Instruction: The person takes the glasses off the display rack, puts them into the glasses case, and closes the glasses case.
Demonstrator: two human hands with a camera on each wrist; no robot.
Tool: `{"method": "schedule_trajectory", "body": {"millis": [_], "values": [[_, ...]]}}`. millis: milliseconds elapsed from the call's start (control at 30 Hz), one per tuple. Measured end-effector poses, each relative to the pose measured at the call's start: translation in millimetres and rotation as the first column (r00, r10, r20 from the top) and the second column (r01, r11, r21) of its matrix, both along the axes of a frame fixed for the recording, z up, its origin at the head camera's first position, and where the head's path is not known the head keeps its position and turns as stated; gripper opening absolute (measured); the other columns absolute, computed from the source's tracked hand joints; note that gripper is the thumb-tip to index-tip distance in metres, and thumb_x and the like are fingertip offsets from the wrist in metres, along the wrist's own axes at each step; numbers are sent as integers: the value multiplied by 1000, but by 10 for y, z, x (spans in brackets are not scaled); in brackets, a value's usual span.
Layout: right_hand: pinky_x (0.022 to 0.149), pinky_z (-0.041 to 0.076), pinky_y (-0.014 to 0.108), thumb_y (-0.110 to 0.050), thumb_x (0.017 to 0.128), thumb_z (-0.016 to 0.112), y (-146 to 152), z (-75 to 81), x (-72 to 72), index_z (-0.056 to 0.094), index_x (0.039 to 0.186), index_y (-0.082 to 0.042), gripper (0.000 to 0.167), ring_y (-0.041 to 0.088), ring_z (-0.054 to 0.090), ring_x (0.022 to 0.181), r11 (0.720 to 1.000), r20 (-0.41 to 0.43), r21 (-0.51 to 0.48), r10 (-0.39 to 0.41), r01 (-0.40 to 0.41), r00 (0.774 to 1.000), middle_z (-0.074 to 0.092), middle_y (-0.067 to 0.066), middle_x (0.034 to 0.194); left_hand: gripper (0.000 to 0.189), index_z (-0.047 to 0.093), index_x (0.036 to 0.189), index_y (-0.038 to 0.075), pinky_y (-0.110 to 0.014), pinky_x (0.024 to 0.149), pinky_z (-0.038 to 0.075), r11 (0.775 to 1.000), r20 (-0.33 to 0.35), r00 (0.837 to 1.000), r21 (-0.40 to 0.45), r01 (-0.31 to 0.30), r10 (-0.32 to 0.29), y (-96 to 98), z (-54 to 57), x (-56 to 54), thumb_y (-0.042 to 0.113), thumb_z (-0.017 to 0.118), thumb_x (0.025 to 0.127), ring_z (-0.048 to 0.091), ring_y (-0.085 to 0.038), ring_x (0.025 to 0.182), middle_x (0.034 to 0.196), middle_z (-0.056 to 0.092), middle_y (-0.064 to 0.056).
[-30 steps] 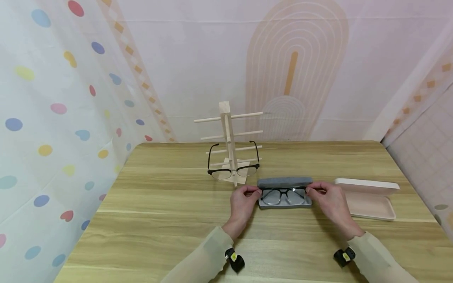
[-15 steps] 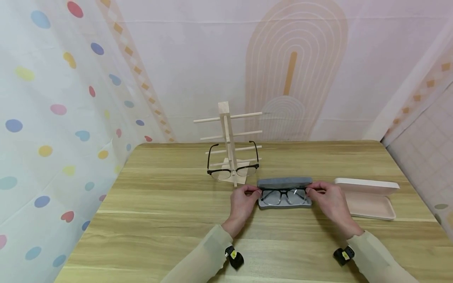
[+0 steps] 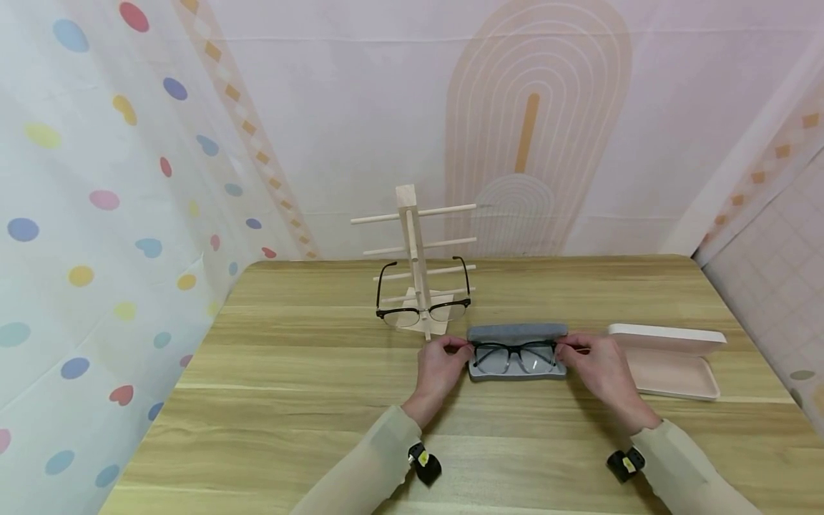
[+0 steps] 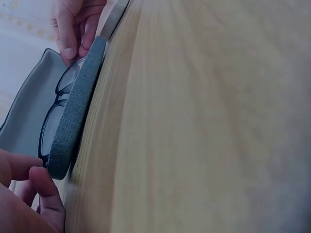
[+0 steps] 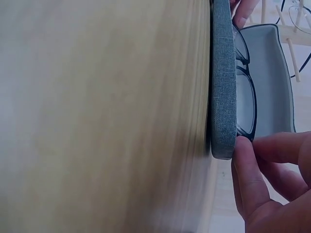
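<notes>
Black-rimmed eyeglasses, temples folded behind the lenses, lie in the lower half of an open grey case. At the left end of the rim, the fingertips of my left hand pinch the frame. My right hand pinches the opposite end between thumb and finger. In the left wrist view, the case's grey fabric side hides the lower part of the lenses. The right wrist view shows thumb and finger meeting at the corner of the eyeglasses, just above the case wall.
A wooden eyeglass stand with several crossbars rises behind the left hand. Half-rim eyeglasses hang on its lower part. Beside the right hand lies an open pale pink case. The wooden tabletop ends at a patterned curtain.
The eyeglasses appear to sit very slightly lower in the grey case, with their folded temples showing more clearly through the lenses. Both hands have hardly moved.
</notes>
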State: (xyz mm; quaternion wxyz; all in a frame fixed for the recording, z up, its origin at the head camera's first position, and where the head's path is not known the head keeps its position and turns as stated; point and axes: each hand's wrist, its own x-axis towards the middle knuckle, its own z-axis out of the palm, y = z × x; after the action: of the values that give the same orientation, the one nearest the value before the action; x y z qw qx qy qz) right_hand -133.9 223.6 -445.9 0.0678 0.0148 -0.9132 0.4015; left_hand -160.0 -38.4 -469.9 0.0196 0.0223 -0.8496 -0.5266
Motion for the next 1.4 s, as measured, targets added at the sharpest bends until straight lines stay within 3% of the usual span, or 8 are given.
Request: {"method": "schedule_trajectory", "body": {"millis": [333, 567, 667, 800, 867, 1067, 1267, 1400], "values": [[71, 48, 23, -6, 93, 65, 16, 34, 13, 80, 106, 1, 21, 21, 63, 92, 1000, 53, -2, 30, -30, 998, 77, 15, 106, 7, 78, 90, 6, -29, 72, 52, 1000, -14, 1000, -12, 14, -14, -7, -8, -10, 12, 77, 88, 62, -10, 77, 86, 74, -1], [59, 43, 21, -4, 94, 62, 24, 56, 32, 78, 110, 4, 24, 17, 57, 80, 998, 78, -34, 49, -46, 996, 76, 16, 106, 10, 74, 99, 1, -23, 55, 53, 990, 43, 998, 140, 35, -42, -10, -3, 36, 6, 74, 90, 61, -9, 56, 82, 71, -4], [58, 44, 21, -5, 96, 60, 34, 73, 59, 77, 112, 5, 25, 14, 58, 79, 997, 86, -61, 60, -55, 994, 76, 17, 107, 12, 73, 102, 1, -23, 59, 55, 985, 59, 998, 172, 20, -31, -8, 0, 57, 6, 73, 91, 63, -9, 62, 88, 71, -5], [68, 51, 17, -6, 99, 58, 58, 97, 105, 76, 114, 6, 27, 11, 66, 88, 994, 98, -88, 69, -60, 993, 77, 17, 108, 16, 73, 106, 2, -27, 71, 58, 985, 58, 998, 173, 1, -11, -10, 19, 97, 8, 71, 91, 66, -13, 80, 96, 73, -6], [73, 52, 15, -8, 101, 57, 73, 119, 138, 76, 115, 5, 27, 12, 69, 93, 995, 106, -90, 51, -42, 993, 77, 15, 106, 18, 72, 108, 2, -31, 77, 58, 985, 46, 999, 170, -1, -6, -14, 35, 123, 10, 70, 92, 67, -17, 88, 99, 73, -7], [70, 52, 14, -17, 105, 56, 102, 184, 234, 72, 118, 4, 30, 4, 69, 87, 988, 95, -137, -53, 66, 994, 77, 15, 103, 30, 67, 122, -2, -41, 94, 57, 972, 20, 1000, 233, 15, -21, -8, 65, 211, 17, 65, 98, 68, -28, 107, 116, 71, -14], [76, 50, 12, -28, 108, 52, 54, 184, 244, 62, 134, 4, 43, 29, 68, 107, 986, 51, -147, -66, 73, 997, 69, 24, 123, 40, 62, 135, 0, -45, 102, 53, 956, -14, 1000, 293, 26, -23, 16, 90, 231, 24, 62, 102, 64, -34, 121, 132, 66, -18], [92, 54, 31, -36, 111, 47, 22, 163, 202, 51, 148, 4, 55, 42, 62, 121, 991, 62, -137, 7, 1, 998, 60, 28, 139, 44, 62, 138, 2, -48, 106, 50, 951, -33, 998, 305, 53, -45, 32, 90, 189, 29, 62, 103, 62, -34, 125, 135, 65, -18]]}}
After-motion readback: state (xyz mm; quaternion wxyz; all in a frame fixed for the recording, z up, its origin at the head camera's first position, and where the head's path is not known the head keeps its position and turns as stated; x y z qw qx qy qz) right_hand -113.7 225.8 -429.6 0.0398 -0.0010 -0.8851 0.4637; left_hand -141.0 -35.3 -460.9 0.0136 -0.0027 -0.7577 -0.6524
